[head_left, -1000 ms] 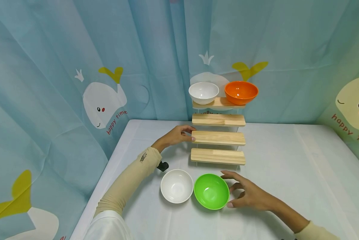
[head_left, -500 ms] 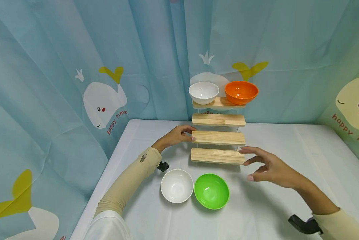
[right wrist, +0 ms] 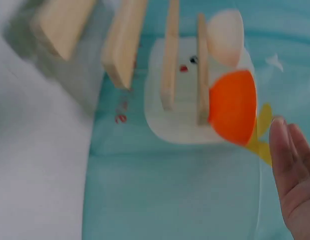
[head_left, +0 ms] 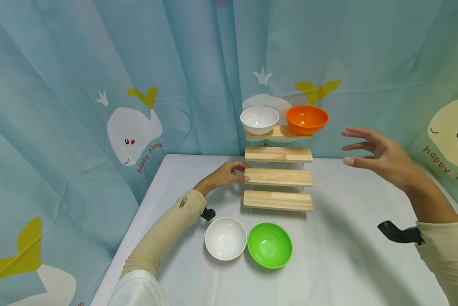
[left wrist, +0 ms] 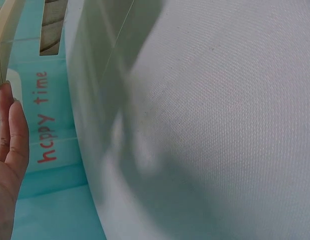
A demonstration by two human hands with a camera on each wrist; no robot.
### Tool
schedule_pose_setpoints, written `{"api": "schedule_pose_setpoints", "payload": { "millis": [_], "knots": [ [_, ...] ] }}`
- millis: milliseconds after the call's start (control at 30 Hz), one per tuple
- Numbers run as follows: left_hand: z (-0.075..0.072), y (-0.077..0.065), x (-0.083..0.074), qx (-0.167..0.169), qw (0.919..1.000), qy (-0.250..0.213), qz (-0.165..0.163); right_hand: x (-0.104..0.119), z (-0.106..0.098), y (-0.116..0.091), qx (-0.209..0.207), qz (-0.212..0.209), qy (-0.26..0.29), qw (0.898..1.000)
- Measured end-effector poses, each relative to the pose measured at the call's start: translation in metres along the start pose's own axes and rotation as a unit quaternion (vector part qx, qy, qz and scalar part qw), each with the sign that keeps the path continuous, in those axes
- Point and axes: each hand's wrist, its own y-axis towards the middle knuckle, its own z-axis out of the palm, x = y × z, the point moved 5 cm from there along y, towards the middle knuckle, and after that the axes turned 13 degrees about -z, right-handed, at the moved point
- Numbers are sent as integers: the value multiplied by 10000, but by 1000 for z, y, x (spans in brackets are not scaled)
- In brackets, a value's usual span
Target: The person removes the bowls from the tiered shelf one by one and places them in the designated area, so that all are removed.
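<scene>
A tiered wooden rack (head_left: pixel 278 177) with clear side supports stands on the table. My left hand (head_left: pixel 229 173) pinches the left end of its second board from the bottom, thumb at the front. On the top board sit a white bowl (head_left: pixel 259 120) and, to its right, an orange bowl (head_left: pixel 307 120). My right hand (head_left: pixel 385 157) is in the air right of the orange bowl, fingers spread and holding nothing. In the right wrist view its fingers are apart from the orange bowl (right wrist: pixel 235 107). In front of the rack, another white bowl (head_left: pixel 226 239) stands beside a green bowl (head_left: pixel 269 245).
A white cloth covers the table (head_left: pixel 351 272). Behind it hangs a blue curtain (head_left: pixel 198 85) printed with whales, close to the rack's back. A black wrist mount (head_left: pixel 401 233) sticks out from the right sleeve.
My right hand has left the green bowl's side and risen up and to the right, to the level of the top board. The left hand and the bowls have stayed in place.
</scene>
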Motion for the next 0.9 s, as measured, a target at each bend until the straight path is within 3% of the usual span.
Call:
{"api": "schedule_pose_setpoints", "payload": {
  "millis": [167, 400, 633, 900],
  "knots": [
    [-1, -2, 3, 20, 10000, -8, -80, -22, -15, 21, -59, 531, -333, 9980],
    [-2, -2, 2, 10, 10000, 41, -33, -51, -18, 55, 519, 1341, -672, 9873],
    [-2, 0, 2, 38, 10000, -46, -2, -67, -15, 85, 702, 1554, -583, 9836],
    [-1, 1, 1, 91, 9999, -52, -13, -81, -6, 95, 822, 1721, -489, 9804]
  ]
}}
